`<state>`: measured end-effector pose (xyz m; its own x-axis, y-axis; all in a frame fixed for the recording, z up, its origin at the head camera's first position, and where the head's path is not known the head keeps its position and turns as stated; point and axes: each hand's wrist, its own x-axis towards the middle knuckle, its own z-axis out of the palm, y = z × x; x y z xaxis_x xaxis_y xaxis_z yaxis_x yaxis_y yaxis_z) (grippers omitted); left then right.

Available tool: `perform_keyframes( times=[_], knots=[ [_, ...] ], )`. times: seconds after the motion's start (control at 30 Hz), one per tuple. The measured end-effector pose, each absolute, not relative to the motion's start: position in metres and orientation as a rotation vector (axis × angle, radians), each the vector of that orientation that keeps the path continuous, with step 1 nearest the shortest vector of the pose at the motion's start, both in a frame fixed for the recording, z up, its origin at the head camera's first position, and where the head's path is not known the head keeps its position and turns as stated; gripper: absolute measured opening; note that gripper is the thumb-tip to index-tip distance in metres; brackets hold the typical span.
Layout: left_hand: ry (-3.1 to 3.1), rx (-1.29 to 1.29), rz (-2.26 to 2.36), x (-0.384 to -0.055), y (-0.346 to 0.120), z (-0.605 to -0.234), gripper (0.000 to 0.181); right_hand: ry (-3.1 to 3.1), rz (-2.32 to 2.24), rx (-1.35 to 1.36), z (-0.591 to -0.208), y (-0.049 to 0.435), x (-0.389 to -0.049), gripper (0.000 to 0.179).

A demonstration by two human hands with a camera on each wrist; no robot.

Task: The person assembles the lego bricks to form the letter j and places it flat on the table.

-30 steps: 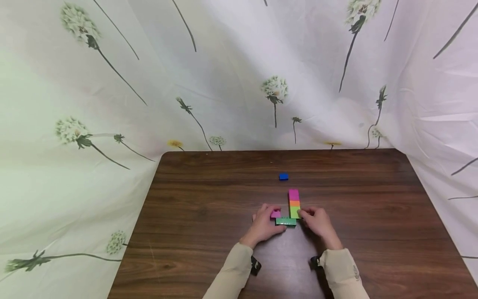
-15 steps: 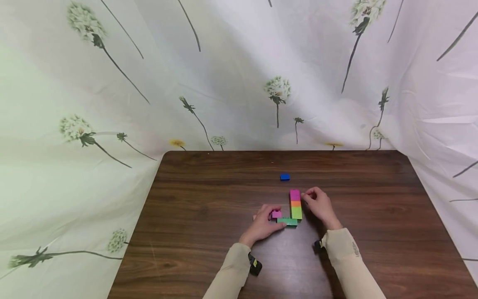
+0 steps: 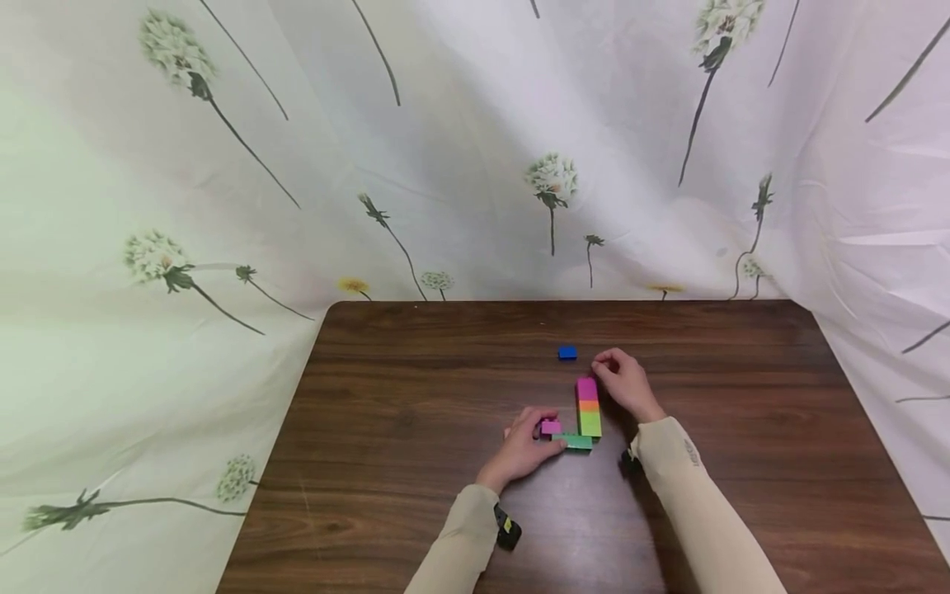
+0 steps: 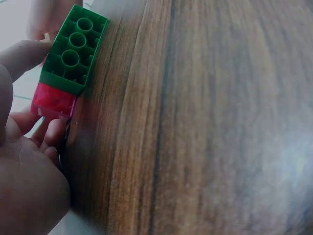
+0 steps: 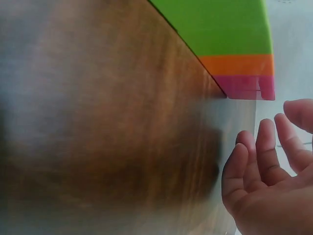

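Note:
In the head view my left hand (image 3: 522, 450) grips a green building brick (image 3: 579, 443) and a small pink brick (image 3: 551, 427) behind its left end. The left wrist view shows the green brick's hollow underside (image 4: 73, 49) facing the camera, with fingers around the pink one (image 4: 54, 102). Beyond the green brick's right end lies a row of lime (image 3: 590, 425), orange (image 3: 588, 406) and magenta (image 3: 586, 388) bricks; whether it is joined to the green one I cannot tell. My right hand (image 3: 626, 384), fingers loosely bent and holding nothing, hovers just past the magenta end. A blue brick (image 3: 567, 353) lies to its left.
Everything is on a dark wood-grain table (image 3: 416, 371). Behind it and at both sides hangs a pale cloth (image 3: 460, 165) printed with dandelions. Each wrist carries a small black camera, such as the left wrist camera (image 3: 508, 528).
My right hand has left the lime brick and moved away from me along the row, past its magenta end toward the blue brick. The left hand keeps its grip almost unmoved.

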<state>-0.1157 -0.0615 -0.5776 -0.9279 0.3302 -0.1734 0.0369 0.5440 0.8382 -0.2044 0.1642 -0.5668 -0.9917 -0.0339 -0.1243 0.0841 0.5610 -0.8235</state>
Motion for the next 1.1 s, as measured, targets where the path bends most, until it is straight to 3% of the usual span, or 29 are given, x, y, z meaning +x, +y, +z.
perform_keyframes(
  times=[0.43, 1.1],
  knots=[
    [2.469, 0.317, 1.331, -0.114, -0.062, -0.577, 0.053, 2.691, -1.197, -0.222, -0.558, 0.149, -0.238, 0.032],
    [2.469, 0.319, 1.368, -0.113, -0.061, -0.579, 0.051, 2.642, -0.986, -0.176, -0.559, 0.136, -0.248, 0.033]
  ],
)
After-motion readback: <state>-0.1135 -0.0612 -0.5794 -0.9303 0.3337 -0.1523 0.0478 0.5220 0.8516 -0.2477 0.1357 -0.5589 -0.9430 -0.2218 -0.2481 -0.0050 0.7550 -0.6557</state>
